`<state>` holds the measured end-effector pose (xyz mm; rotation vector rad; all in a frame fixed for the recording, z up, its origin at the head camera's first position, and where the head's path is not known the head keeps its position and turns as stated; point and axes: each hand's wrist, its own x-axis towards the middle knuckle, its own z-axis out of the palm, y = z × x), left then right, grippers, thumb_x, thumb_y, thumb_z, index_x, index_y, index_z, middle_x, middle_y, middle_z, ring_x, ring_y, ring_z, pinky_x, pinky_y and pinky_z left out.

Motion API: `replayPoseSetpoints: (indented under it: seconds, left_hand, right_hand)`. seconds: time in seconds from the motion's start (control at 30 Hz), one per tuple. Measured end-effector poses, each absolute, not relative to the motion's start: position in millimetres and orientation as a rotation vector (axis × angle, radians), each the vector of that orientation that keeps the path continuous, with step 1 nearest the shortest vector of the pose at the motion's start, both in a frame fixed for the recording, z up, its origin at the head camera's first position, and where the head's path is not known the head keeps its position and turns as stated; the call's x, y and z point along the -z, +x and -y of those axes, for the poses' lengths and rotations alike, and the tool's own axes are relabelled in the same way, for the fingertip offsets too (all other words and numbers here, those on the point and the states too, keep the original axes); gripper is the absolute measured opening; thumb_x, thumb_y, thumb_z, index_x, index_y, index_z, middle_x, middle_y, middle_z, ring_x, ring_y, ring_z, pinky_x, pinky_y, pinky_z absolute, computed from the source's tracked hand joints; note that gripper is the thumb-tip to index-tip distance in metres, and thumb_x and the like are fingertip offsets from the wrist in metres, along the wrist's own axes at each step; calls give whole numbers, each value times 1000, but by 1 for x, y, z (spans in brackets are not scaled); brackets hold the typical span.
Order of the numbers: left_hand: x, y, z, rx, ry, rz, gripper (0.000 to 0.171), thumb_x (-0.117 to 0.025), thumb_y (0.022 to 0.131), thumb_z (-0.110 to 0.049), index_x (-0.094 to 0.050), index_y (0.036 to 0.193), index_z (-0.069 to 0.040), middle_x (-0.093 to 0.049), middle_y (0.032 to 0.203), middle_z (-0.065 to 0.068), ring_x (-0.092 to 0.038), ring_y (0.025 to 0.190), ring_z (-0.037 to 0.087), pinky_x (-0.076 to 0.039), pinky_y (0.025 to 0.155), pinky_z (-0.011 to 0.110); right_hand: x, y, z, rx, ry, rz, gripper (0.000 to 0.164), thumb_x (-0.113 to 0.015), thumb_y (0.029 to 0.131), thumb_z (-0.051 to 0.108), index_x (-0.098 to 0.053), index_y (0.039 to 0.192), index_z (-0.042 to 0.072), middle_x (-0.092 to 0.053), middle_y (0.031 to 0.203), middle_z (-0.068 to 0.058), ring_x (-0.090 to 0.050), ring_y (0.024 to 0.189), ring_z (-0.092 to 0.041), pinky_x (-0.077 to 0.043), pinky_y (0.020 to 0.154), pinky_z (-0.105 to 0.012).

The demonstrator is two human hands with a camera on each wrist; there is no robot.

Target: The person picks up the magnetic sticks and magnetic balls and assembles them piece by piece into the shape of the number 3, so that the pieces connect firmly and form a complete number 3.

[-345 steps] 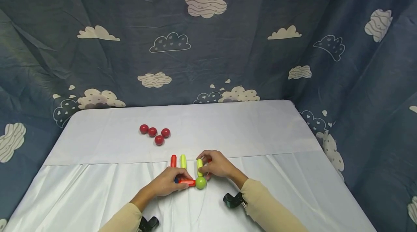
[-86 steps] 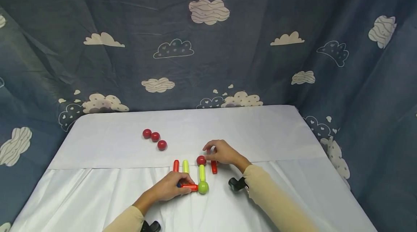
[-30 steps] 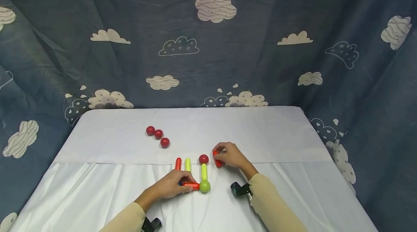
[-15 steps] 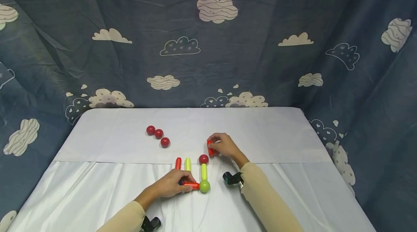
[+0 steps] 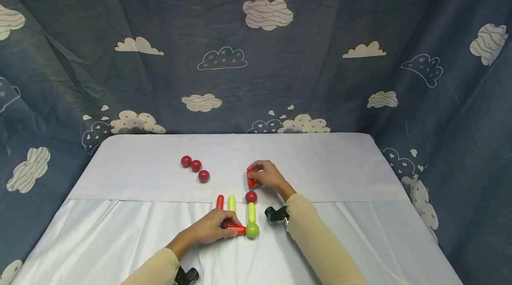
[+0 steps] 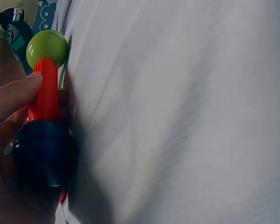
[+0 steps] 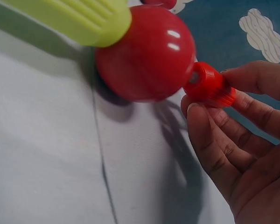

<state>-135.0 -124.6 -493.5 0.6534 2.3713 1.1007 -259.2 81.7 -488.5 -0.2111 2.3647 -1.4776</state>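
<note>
My left hand (image 5: 214,226) pinches a short red rod (image 6: 46,95) lying flat on the cloth. One end of that rod meets a green ball (image 5: 252,230), the other a dark blue ball (image 6: 44,151) mostly hidden by the hand in the head view. From the green ball a yellow-green rod (image 5: 251,212) runs away from me to a red ball (image 5: 251,197). Just beyond this ball my right hand (image 5: 267,174) holds another red rod (image 5: 250,179) between thumb and fingers. In the right wrist view its end is right at the ball's surface (image 7: 144,53).
Past my left hand, a red rod (image 5: 220,202) and a yellow-green rod (image 5: 232,203) point away side by side. Three loose red balls (image 5: 196,166) sit farther back on the left of the white-covered table (image 5: 320,160). A cloud-patterned curtain (image 5: 304,76) hangs behind.
Earlier, one red ball left the back group and joined the yellow-green rod's far end. My right hand then lifted the red rod from the right and brought it left, beyond that ball. Left hand stays.
</note>
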Motion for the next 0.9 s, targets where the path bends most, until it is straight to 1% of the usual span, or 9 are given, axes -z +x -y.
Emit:
replayPoseSetpoints:
  seconds: [0.17,0.5,0.9]
  left_hand:
    - [494,-134,124,-1097,663,-2376,10,-72,86,-20,-69,95,-17,-62,85,-13,-52,78,4,-44,75,26]
    - [496,-134,125,-1099,689,-2383,9,-72,87,-21,-68,94,-17,-61,84,-13,-52,77,3,-44,73,25]
    - [496,-135,124,-1101,680,-2387,10,-72,86,-20,-68,95,-17,-61,84,-13,-52,78,3,-44,74,25]
  right_hand:
    - [494,-258,-80,1465,-194,-2348,20,-66,88,6,-66,107,1,-61,87,-10,-59,60,-17,-53,59,-29]
    - [499,-254,-80,1518,-186,-2305,21,-64,87,3,-65,107,-3,-63,88,-11,-58,59,-16,-54,58,-29]
    - [500,-252,-81,1510,-169,-2279,21,-65,88,4,-64,108,-1,-63,87,-10,-57,60,-16,-54,59,-29]
